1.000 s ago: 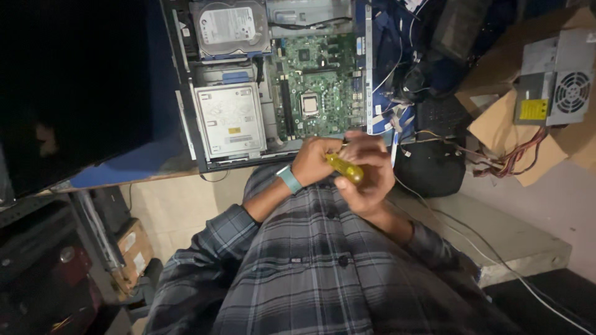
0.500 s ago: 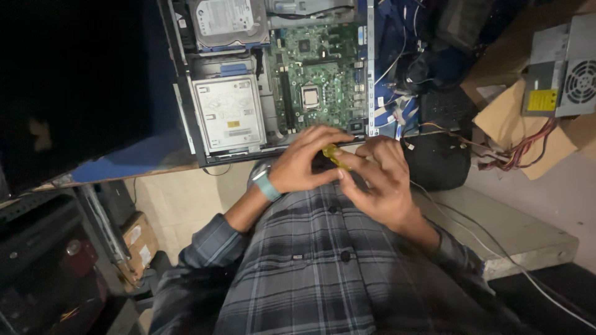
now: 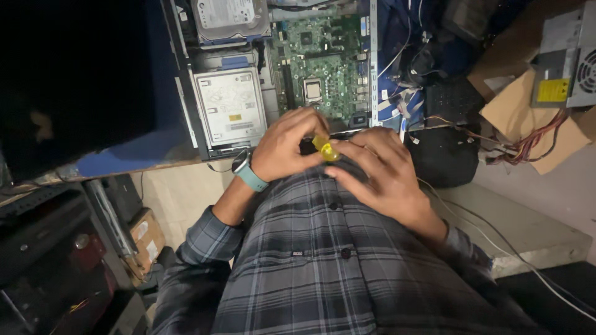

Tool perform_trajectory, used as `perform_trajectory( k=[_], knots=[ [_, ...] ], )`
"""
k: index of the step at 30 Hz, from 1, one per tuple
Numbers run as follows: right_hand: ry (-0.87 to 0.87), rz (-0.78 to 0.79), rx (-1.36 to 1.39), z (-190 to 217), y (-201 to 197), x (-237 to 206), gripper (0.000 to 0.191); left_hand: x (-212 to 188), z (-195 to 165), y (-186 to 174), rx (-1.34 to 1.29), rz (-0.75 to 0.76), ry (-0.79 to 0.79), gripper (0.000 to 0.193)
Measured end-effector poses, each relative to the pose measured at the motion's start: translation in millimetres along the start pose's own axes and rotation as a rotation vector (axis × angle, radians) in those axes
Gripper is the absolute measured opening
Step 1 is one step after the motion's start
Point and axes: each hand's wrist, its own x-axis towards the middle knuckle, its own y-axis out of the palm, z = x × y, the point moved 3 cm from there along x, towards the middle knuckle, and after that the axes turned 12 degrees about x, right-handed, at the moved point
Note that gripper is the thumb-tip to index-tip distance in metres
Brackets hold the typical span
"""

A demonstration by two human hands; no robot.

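Your left hand (image 3: 288, 146) curls, wrist bent, fingers pinching the yellow handle (image 3: 325, 149) near your chest. Your right hand (image 3: 375, 170) meets it from the right, fingers bent onto that handle. Just beyond lies the open case (image 3: 186, 93).

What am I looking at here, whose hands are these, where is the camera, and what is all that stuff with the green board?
This is one view from a camera worn on a person's head, looking down past their plaid shirt at their own two bare hands. The left hand, with a teal watch on its wrist, and the right hand meet around a small yellow tool handle; what it ends in is hidden. Beyond the hands lies an opened computer case with a green circuit board, a silver drive and a hard disk. To the right sit a grey power supply, cardboard and loose wires.
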Motion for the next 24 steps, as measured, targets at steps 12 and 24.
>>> perform_trajectory(
  k=[12,24],
  knots=[
    [0.000,-0.007,-0.068,6,-9,12,0.034,1,-7,-12,-0.115,0.051,0.079,0.041],
    [0.061,-0.005,-0.003,4,-5,11,0.037,-1,-6,-5,-0.067,-0.022,0.031,0.035]
  ],
)
